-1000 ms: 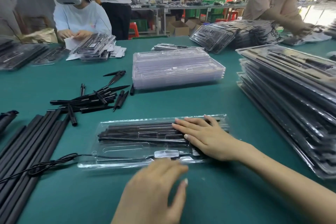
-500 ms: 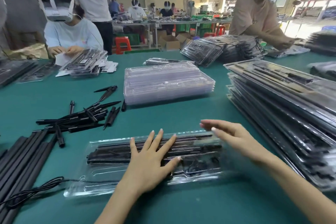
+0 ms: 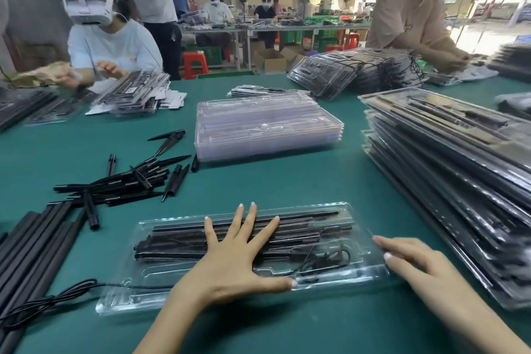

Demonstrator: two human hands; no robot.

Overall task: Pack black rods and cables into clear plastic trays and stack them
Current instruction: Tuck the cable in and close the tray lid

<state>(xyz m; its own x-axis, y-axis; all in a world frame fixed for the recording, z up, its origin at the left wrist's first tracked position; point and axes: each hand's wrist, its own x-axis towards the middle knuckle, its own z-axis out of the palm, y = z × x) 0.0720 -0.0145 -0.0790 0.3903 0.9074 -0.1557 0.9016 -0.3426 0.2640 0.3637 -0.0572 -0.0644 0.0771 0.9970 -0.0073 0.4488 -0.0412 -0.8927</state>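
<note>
A clear plastic tray [image 3: 178,290] lies on the green table in front of me, closed over several black rods [image 3: 301,224] and a coiled black cable [image 3: 324,260]. My left hand [image 3: 238,256] presses flat on the tray's middle with fingers spread. At the tray's right end my right hand [image 3: 413,264] rests with fingers straight along the edge. A loose black cable [image 3: 48,300] trails from the tray's left end over long black rods [image 3: 31,247].
A stack of empty clear trays [image 3: 267,126] stands behind the tray. Packed trays are stacked high at the right [image 3: 448,169]. Short black rods [image 3: 123,178] lie piled at the left. Other people work with more trays across the table.
My left hand moved onto the tray's middle and now presses there. My right hand left the middle, lifted, and came down at the tray's right end. The view tilted upward.
</note>
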